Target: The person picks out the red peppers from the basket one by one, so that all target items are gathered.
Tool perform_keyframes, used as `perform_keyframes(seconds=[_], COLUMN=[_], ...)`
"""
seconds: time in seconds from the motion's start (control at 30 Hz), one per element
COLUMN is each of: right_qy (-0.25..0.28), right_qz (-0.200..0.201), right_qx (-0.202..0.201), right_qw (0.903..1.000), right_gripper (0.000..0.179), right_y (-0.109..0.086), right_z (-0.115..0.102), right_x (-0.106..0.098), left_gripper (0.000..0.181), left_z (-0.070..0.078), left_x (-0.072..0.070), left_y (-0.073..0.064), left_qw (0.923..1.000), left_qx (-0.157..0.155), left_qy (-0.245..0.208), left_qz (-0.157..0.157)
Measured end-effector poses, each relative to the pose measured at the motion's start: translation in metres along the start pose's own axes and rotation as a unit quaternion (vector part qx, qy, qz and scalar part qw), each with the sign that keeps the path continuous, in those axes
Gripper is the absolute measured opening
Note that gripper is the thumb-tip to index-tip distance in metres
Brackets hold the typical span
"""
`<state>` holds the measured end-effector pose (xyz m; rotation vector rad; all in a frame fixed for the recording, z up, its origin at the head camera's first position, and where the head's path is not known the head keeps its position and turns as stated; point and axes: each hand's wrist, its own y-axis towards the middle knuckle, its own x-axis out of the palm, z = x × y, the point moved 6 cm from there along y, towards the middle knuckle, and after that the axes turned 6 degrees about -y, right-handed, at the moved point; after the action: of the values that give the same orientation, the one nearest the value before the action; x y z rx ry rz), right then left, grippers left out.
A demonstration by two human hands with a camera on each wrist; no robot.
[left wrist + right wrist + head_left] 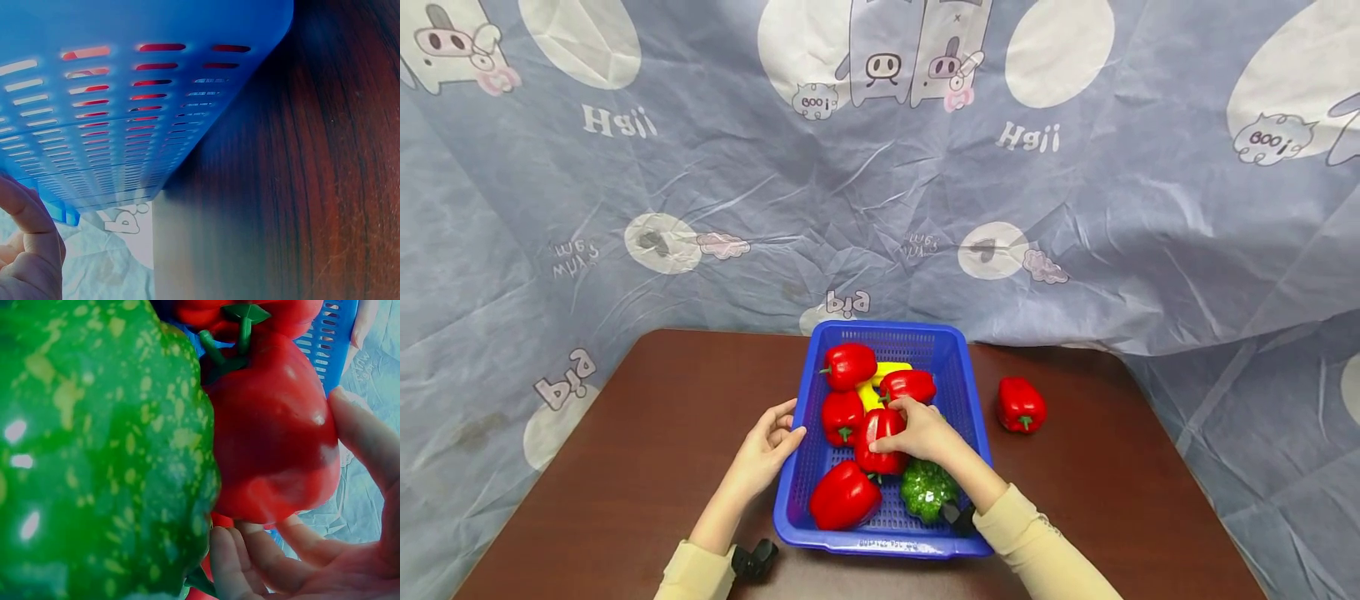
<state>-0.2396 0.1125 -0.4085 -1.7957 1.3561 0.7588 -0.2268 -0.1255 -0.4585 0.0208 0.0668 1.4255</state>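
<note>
A blue plastic basket (pixel 880 546) holds several red bell peppers, yellow fruit (pixel 872 397) and a bumpy green gourd (pixel 928 490) flecked with yellow. Inside it, my right hand (pixel 921 431) grips a red bell pepper (pixel 275 431), thumb on one side and fingers on the other. The gourd (pixel 106 450) fills the near side of the right wrist view. My left hand (pixel 763 450) holds the basket's left rim, its thumb at the rim and its fingers curled along the outside. Slots in the basket wall (pixel 119 137) show red behind them in the left wrist view.
One more red bell pepper (pixel 1021 405) lies on the brown table (pixel 707 392), to the right of the basket. Behind the table hangs a grey-blue printed cloth (pixel 880 192). A black wrist device (pixel 755 559) is strapped at the left sleeve.
</note>
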Motion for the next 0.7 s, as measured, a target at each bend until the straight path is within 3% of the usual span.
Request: perform_keyframes(seconds=[0.47,0.57,0.7], right_qy=[0.097,0.147,0.237], right_qz=[0.020,0.029,0.032], right_qx=[-0.015,-0.024,-0.039], right_qw=[0.9950,0.9884,0.9703], right_gripper=[0.068,0.068,0.067], right_y=[-0.002,-0.003,-0.006], right_z=[0.002,0.002,0.004], right_x=[-0.010,-0.020,-0.040], left_gripper=[0.053,0.053,0.053], left_z=[-0.002,-0.002,0.000], left_x=[0.003,0.003,0.002], left_y=[-0.003,-0.003,-0.002], left_qw=[1.0000,0.9999,0.9999], left_qx=[0.001,-0.001,-0.004], left_qy=[0.005,0.010,0.010], left_qz=[0.003,0.005,0.008])
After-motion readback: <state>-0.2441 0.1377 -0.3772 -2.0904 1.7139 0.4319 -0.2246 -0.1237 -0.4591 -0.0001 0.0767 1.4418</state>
